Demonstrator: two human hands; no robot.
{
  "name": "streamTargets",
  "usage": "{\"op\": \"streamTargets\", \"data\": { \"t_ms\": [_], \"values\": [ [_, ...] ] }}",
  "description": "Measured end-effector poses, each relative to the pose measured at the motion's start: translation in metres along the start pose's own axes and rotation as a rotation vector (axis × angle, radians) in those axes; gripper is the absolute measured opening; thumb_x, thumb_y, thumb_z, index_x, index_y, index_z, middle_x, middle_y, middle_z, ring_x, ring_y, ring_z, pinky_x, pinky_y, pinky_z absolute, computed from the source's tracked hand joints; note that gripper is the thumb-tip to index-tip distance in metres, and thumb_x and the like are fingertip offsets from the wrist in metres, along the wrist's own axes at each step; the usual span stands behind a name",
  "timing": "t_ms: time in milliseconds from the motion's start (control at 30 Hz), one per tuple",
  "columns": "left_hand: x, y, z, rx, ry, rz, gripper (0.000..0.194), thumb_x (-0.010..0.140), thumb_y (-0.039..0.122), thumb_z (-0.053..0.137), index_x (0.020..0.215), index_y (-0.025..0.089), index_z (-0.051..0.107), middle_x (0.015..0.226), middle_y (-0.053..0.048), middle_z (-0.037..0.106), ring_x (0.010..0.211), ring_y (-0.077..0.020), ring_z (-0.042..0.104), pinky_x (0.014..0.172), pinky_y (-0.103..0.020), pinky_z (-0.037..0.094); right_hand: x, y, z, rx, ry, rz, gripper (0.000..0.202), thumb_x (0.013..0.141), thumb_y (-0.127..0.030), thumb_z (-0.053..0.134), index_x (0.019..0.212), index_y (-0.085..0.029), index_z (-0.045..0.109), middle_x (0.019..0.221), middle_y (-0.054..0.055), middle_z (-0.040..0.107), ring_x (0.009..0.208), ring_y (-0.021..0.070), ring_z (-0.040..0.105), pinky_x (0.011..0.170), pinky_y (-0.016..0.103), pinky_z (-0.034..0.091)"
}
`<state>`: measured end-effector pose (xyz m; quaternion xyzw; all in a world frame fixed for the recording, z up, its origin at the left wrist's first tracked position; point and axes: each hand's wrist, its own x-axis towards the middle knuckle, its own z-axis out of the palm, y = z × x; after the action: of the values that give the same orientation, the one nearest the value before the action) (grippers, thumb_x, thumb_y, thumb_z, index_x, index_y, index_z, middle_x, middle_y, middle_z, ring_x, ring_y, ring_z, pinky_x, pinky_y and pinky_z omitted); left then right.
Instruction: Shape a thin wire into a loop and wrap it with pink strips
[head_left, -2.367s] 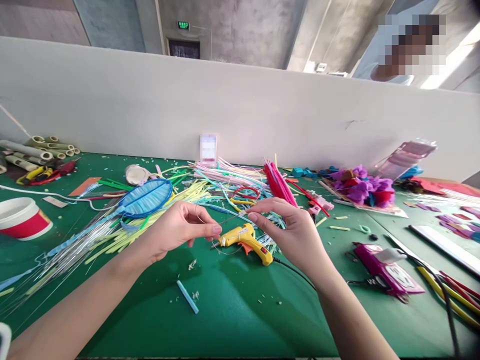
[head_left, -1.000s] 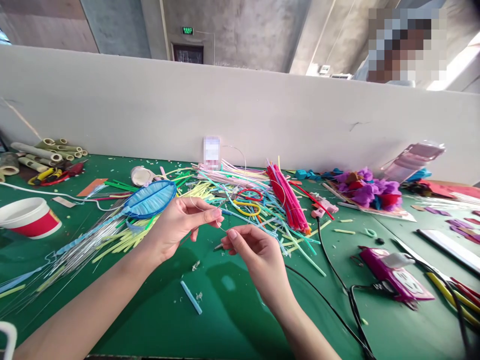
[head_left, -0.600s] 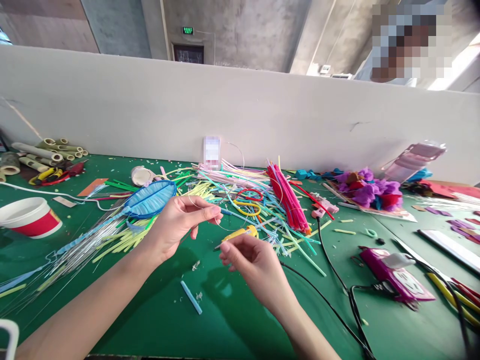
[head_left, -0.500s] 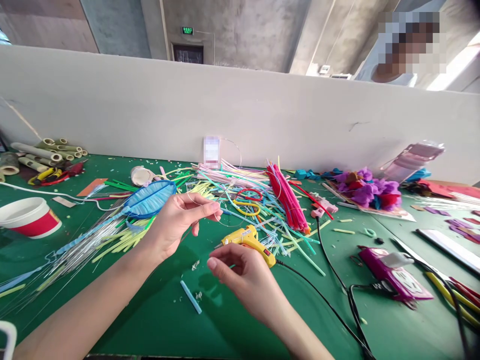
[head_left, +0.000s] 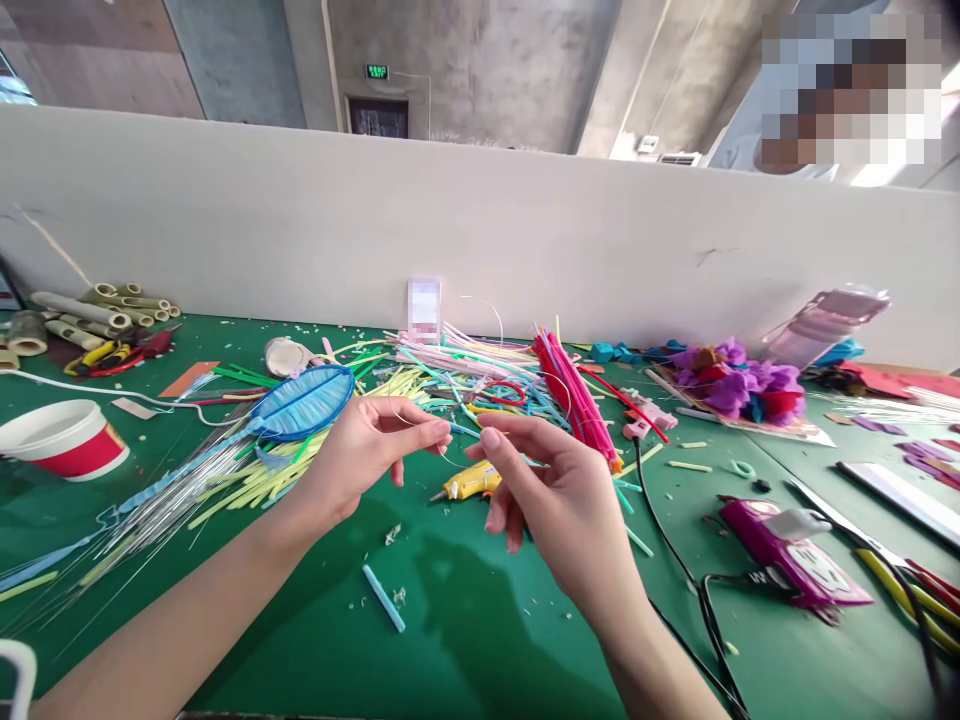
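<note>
Item under inspection: a thin, pale, wire-like strand (head_left: pixel 454 463), raised above the green tabletop surface (head_left: pixel 315 640) in front of the person. Left hand (head_left: pixel 384 445): thumb and forefinger closed in a pinch on the strand, other fingers curled. Right hand (head_left: pixel 559 490): thumb and forefinger drawn nearly together, remaining fingers loosely bent; whether it grips the strand cannot be told.

Handling, as judged: very light, springy rather than limp, probably smooth enough to slide between fingertips, and liable to kink if bent sharply. Best hold is a fingertip pinch close to the portion being worked, with the second hand steadying just beside it.

Appearance: slender, pale and faintly shiny, bowing in a shallow arc below the left fingertips. Its ends cannot be made out against the clutter. Beneath and just behind lies a yellow plastic glue gun (head_left: pixel 471 482), partly covered by the right hand.
</note>
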<state>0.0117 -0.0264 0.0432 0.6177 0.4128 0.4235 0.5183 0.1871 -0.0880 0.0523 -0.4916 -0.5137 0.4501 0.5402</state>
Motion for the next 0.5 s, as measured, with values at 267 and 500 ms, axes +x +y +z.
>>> {"op": "streamTargets", "data": {
  "t_ms": [267, 500],
  "values": [
    [-0.002, -0.001, 0.002, 0.034, 0.035, 0.001, 0.026, 0.075, 0.045, 0.078, 0.076, 0.019, 0.077, 0.077, -0.007, 0.075, 0.076, -0.0222, 0.069, 0.04, -0.02, 0.041, 0.003, 0.009, 0.006, -0.654, 0.122, -0.539, 0.022, 0.095, -0.029, 0.053, 0.11, -0.022, 0.068, 0.06, -0.002, 0.065, 0.041, 0.0085, 0.054, 0.045, 0.02, 0.041],
    [-0.001, -0.002, 0.002, 0.04, 0.053, -0.024, 0.025, 0.073, 0.044, 0.079, 0.076, 0.019, 0.077, 0.078, -0.006, 0.076, 0.063, -0.0182, 0.067, 0.038, -0.02, 0.038, 0.009, 0.019, 0.009, -0.751, 0.054, -0.557, 0.029, 0.096, -0.028, 0.05, 0.117, -0.021, 0.069, 0.063, 0.0, 0.069, 0.047, 0.0108, 0.057, 0.053, 0.022, 0.042]
  ]
}}
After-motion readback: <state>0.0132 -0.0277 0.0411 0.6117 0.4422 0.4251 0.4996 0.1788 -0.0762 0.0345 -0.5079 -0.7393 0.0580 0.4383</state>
